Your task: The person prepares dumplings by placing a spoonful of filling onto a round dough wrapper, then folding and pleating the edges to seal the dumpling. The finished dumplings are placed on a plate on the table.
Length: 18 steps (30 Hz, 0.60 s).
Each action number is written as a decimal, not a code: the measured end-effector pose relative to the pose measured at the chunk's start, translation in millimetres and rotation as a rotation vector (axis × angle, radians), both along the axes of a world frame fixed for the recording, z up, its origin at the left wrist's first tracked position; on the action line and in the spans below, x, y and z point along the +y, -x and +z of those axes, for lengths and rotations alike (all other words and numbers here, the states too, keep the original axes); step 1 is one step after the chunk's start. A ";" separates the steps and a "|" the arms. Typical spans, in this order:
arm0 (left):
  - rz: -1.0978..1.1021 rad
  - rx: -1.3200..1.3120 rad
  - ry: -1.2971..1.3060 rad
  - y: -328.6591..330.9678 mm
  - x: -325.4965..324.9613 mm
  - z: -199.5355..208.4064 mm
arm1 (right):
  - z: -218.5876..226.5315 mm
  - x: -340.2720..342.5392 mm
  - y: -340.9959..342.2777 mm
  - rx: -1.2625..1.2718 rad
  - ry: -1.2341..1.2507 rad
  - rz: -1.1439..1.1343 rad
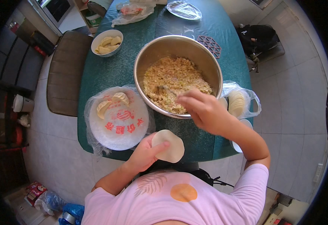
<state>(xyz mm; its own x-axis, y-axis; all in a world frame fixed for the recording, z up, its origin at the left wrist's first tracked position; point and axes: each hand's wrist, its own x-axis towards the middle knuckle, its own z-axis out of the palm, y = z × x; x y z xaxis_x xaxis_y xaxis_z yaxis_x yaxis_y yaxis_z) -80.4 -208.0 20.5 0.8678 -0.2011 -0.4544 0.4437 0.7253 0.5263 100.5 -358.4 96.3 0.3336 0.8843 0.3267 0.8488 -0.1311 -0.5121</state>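
Note:
A round, pale dumpling wrapper (171, 148) lies across the fingers of my left hand (144, 152), the thumb pressed on top of it. My right hand (199, 108) is over the near rim of a large steel bowl (141, 71), pinching a metal spoon (164, 89) whose end sits in the minced filling (177, 69). Part of the spoon is hidden by my fingers and the filling. Left of the bowl, two folded dumplings (111, 104) rest at the far side of a plastic-covered plate (128, 140).
To the bowl's right, a stack of wrappers (236, 103) sits in a clear plastic bag (254, 107). A white bowl (107, 54) of yellowish pieces stands at the far left. Beyond are a film-covered plate (184, 10) and a hexagonal trivet (209, 47) on the green tablecloth (186, 138).

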 end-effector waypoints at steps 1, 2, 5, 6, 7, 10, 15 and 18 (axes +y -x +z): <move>0.021 0.004 -0.021 1.6 0.6 1.4 | 8.7 -2.4 6.8 0.026 0.014 0.023; 0.027 0.010 -0.022 2.7 1.7 1.2 | 13.5 -4.0 9.8 0.051 0.027 0.045; 0.021 0.011 -0.019 1.6 3.1 1.2 | 5.1 -3.6 3.2 0.027 -0.026 0.006; 0.019 0.008 -0.018 0.5 2.5 1.1 | 1.2 0.2 -1.9 0.009 -0.046 -0.003; 0.016 0.004 -0.018 -0.3 1.5 1.0 | 0.6 5.4 -4.8 0.010 -0.009 -0.013; 0.042 0.009 0.004 -0.3 -1.6 0.7 | -7.3 9.7 -9.7 0.018 0.005 0.125; 0.082 -0.007 -0.087 4.6 5.4 -2.6 | 15.6 -8.9 -0.9 0.115 -0.015 -0.022; 0.153 -0.066 -0.169 -1.4 6.0 -1.8 | 9.1 -8.0 -2.3 0.130 -0.055 -0.123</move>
